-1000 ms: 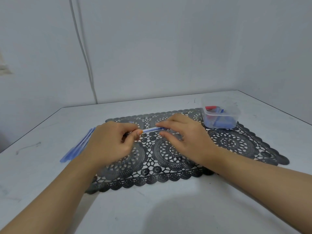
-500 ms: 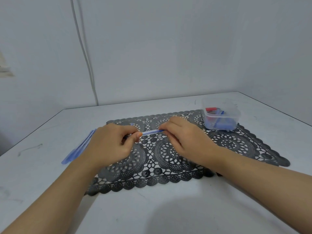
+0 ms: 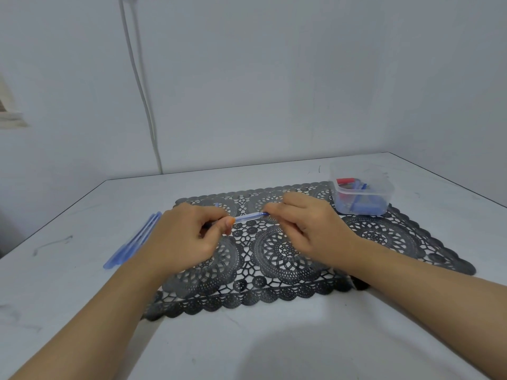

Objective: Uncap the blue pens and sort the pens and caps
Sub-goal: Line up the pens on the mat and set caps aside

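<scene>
A blue pen (image 3: 250,216) lies level between my two hands, just above the black lace mat (image 3: 384,237). My left hand (image 3: 186,237) grips its left end with thumb and curled fingers. My right hand (image 3: 304,223) pinches its right end, where the cap is hidden under my fingertips. Several blue pens (image 3: 131,244) lie in a row on the table left of the mat. A clear plastic tub (image 3: 360,194) on the mat's far right corner holds blue caps and a red one.
The white table (image 3: 247,338) meets grey walls at the back and right. A white cable (image 3: 140,86) runs down the back wall to the table. The near part of the table shows only my forearms.
My hands have drawn slightly apart along the pen, showing a little more of its barrel between them. The pens on the left and the tub stay put.
</scene>
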The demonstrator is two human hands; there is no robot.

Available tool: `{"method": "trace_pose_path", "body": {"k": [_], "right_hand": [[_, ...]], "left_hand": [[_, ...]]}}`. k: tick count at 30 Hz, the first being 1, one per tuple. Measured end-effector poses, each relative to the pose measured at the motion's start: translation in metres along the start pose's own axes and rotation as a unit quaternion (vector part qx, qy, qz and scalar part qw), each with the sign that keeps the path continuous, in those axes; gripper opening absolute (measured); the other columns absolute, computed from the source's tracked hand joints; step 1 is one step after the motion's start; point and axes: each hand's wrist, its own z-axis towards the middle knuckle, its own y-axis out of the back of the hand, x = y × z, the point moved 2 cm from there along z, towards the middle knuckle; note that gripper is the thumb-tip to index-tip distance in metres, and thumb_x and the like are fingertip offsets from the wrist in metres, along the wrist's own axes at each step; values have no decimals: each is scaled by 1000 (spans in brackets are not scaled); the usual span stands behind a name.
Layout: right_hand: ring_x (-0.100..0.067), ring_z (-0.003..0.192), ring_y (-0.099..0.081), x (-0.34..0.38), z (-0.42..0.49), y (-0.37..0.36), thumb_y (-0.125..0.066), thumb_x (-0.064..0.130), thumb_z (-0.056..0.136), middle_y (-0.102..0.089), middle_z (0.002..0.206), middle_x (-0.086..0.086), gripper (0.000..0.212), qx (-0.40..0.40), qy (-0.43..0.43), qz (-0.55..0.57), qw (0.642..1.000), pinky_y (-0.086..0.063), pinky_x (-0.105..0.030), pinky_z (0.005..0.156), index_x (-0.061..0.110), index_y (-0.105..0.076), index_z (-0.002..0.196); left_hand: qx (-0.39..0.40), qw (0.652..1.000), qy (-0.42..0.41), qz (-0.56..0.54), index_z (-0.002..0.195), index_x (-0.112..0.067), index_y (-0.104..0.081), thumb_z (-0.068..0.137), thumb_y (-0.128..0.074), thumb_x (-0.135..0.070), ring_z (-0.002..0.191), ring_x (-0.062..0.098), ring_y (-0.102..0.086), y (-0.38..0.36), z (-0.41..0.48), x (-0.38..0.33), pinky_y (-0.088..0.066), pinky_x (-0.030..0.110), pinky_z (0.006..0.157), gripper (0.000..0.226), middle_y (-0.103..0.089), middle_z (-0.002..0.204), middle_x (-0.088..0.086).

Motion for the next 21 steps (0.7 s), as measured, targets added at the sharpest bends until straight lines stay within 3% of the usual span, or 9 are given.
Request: {"method": "trace_pose_path", "body": {"k": [7,10,12,14,17,21], "right_hand": [[5,71,-34,0,0,-2,-44,18,90,-52,74,4,32,2,-25,24,999,-31,-1,68,5,-66,110],[9,66,-45,0,1,0,-47,27,93,-49,77,27,34,15,-64,48,997,-35,0,66,19,-58,124],[9,62,-52,-2,0,0,-49,32,92,-50,68,26,37,22,-107,67,992,-38,-5,61,31,-46,129],[-1,60,-58,-5,0,0,-52,33,92,-58,67,16,31,0,-143,89,986,-47,-15,63,28,-43,121],[-20,62,-63,-7,0,5,-61,27,87,-64,68,3,16,-51,-185,113,975,-52,-40,66,18,-54,99],[-12,64,-62,-7,1,5,-68,20,81,-64,71,8,8,-53,-218,142,964,-54,-33,63,18,-64,86]], "left_hand": [[2,1000,8,18,71,-26,-64,82,-35,-48,51,3,-48,2,0,-1,-24,21,46,38,-51,50,-20],[-10,999,19,32,71,-26,-63,82,-34,-49,53,-1,-49,4,0,0,-24,22,47,39,-51,50,-25],[-22,999,36,35,72,-26,-64,82,-35,-49,55,-3,-49,6,0,0,-24,22,47,39,-51,51,-27],[-33,998,46,40,72,-27,-64,82,-34,-50,57,-6,-50,7,0,-1,-24,22,47,39,-51,51,-32],[-40,997,60,41,73,-30,-63,81,-33,-48,57,-9,-51,8,0,-2,-24,21,48,36,-49,50,-37],[-39,997,53,50,73,-29,-64,82,-32,-50,41,3,-43,6,1,0,-26,22,47,39,-51,53,-34]]}}
